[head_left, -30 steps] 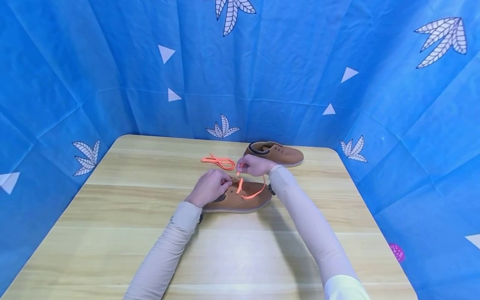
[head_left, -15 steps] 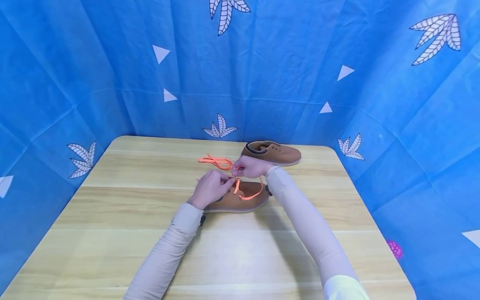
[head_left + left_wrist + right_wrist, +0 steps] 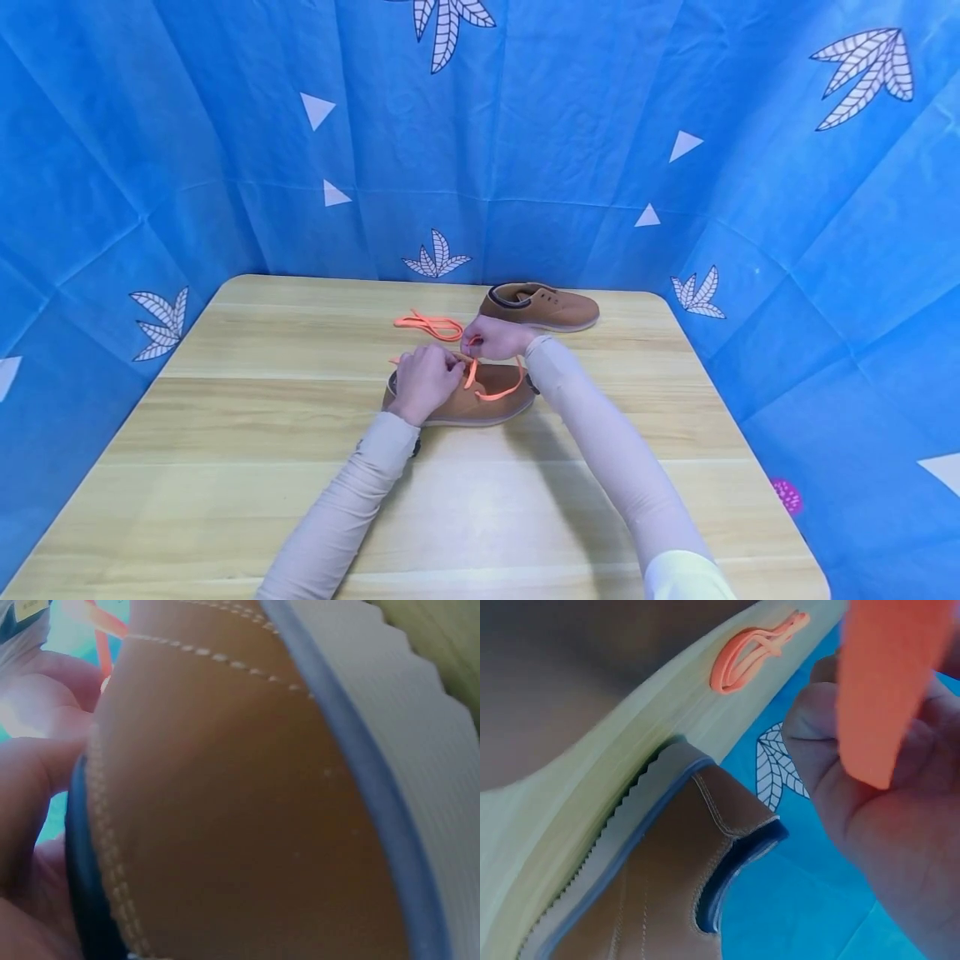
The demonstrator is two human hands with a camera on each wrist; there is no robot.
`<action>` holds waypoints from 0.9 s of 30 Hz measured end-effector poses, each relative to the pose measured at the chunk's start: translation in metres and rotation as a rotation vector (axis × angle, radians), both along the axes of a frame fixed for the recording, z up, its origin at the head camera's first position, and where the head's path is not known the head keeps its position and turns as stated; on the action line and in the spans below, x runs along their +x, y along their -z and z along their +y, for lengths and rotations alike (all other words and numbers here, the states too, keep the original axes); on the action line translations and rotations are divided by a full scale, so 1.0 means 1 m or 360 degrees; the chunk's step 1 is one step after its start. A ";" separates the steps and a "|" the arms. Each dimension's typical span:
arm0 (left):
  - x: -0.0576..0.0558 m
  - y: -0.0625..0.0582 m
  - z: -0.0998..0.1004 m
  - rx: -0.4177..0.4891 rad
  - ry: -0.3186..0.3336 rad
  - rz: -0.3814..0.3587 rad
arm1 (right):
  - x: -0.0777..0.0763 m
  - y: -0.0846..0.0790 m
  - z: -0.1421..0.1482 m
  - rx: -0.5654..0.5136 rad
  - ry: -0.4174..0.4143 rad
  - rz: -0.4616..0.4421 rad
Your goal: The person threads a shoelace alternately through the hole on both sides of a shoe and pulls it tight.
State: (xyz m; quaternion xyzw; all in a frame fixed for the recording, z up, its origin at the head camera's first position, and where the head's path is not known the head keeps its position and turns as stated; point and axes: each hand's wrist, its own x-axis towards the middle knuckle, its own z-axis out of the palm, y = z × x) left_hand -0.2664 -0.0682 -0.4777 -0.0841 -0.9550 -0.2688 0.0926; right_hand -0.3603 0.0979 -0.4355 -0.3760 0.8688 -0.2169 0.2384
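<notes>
A brown lace-up shoe (image 3: 480, 408) lies on its sole in front of me, toe to the right. My left hand (image 3: 427, 379) pinches its upper beside the lacing; in the left wrist view, finger and thumb meet at the edge of the brown side (image 3: 225, 787). Orange shoelace (image 3: 498, 394) runs through the front eyelets, one length curving over the toe. Above the eyelets, my right hand (image 3: 495, 337) pinches a length of this lace. Close to the right wrist camera hangs a flat stretch of the orange lace (image 3: 889, 690), covering part of the fingers.
A second brown shoe (image 3: 558, 311) without lace stands behind the right hand, its eyelets bare. Left of it lies a folded orange shoelace (image 3: 431, 325). The wooden table (image 3: 225, 458) meets a blue patterned curtain (image 3: 562, 125) at the back and sides.
The left fingers first moved right to the lace near the right fingertips, then drew slightly back onto the shoe's upper. A lace end now shows behind the left hand. The right hand shifted slightly down.
</notes>
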 end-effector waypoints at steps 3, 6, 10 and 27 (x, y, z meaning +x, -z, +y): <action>0.000 0.000 0.000 -0.0008 -0.0010 0.0023 | -0.001 0.002 0.000 -0.0004 0.0009 0.0009; 0.000 0.001 0.001 0.0006 -0.0018 0.0025 | -0.001 0.005 0.004 -0.0043 0.0024 0.0042; 0.001 0.002 0.002 0.0047 -0.0038 -0.0011 | 0.003 0.008 0.023 -0.0107 0.0105 0.0032; 0.012 -0.017 -0.005 0.0135 0.0012 -0.0069 | 0.046 0.054 0.089 -0.0037 0.0324 0.0010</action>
